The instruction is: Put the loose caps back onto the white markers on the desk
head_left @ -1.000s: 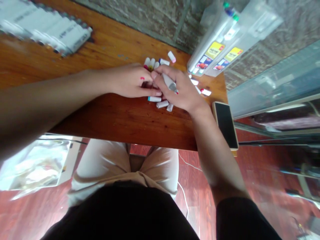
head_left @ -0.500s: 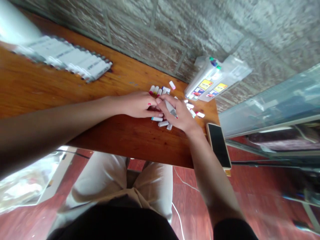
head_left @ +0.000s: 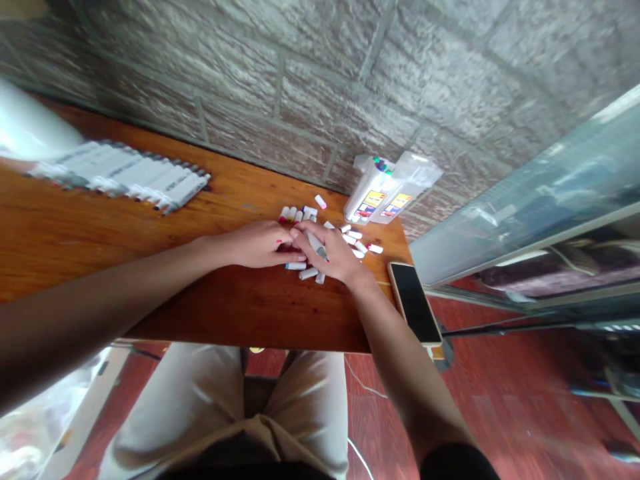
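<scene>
Over a cluster of white marker caps, my two hands meet on the wooden desk. My right hand is closed around a white marker whose grey end with a red tip points back toward me. Touching its fingertips is my left hand, with curled fingers and the thumb lying low; what it grips, if anything, is hidden. A small red mark shows on the left hand. Caps with coloured ends lie around both hands, among them a blue-ended cap, a white cap and a pink-ended cap.
A row of white markers lies at the left, beside a blurred white object. Clear plastic marker cases stand against the stone wall. A phone rests at the desk's right edge. My legs are under the desk.
The camera view has shifted, so the desk and everything on it appear lower and further left. My hands keep nearly the same hold and place among the caps.
</scene>
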### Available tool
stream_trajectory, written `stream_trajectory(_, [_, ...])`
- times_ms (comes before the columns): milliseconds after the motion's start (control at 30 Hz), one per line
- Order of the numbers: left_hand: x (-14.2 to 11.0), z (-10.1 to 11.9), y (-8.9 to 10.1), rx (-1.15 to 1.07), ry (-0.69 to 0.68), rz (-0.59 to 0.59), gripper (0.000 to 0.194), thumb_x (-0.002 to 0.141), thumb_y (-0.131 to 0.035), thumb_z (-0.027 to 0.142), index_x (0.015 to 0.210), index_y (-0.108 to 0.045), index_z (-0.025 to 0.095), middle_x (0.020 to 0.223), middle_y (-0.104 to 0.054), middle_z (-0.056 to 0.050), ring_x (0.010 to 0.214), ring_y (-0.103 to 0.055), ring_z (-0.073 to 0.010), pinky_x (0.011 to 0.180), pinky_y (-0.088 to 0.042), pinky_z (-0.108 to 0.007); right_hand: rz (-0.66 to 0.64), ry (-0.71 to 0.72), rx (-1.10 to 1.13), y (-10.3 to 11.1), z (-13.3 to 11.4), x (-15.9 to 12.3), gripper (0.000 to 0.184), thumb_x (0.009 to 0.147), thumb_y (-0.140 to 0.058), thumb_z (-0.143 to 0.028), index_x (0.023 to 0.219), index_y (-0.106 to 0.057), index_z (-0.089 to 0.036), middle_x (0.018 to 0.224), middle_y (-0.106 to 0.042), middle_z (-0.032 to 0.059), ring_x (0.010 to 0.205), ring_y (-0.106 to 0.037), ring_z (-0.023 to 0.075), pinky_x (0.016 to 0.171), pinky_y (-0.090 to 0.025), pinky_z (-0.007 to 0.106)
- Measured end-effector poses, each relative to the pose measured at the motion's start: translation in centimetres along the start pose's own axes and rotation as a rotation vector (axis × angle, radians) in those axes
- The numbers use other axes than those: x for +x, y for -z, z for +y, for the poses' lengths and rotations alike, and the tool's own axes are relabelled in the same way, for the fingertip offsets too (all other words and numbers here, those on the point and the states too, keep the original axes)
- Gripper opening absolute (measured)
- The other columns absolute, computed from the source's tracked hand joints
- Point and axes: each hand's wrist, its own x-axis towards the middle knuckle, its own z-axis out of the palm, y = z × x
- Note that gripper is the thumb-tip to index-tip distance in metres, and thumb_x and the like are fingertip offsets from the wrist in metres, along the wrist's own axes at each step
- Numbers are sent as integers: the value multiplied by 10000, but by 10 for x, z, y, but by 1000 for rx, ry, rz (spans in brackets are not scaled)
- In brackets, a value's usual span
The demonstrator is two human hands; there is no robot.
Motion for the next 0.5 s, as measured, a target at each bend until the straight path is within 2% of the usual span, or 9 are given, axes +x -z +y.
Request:
stream_trajectory(167, [1, 0, 1, -34, -15, -4, 287, 960, -551, 427, 960, -741, 211, 953, -774, -33, 839, -698, -156, 750, -476, -228, 9, 14, 11, -1, -1, -1, 329, 1010, -438, -512, 999, -627, -243, 883, -725, 7, 821, -704, 183, 796, -545, 317])
stream_trajectory(500, [0, -1, 1, -55, -31, 1, 298, 967, -559, 430, 960, -741, 194, 962, -771, -35, 829, -690, -140, 750, -455, -214, 29, 39, 0, -4, 2, 0, 344, 1012, -450, -484, 1013, -639, -196, 878, -716, 27, 800, -678, 166, 766, -497, 281])
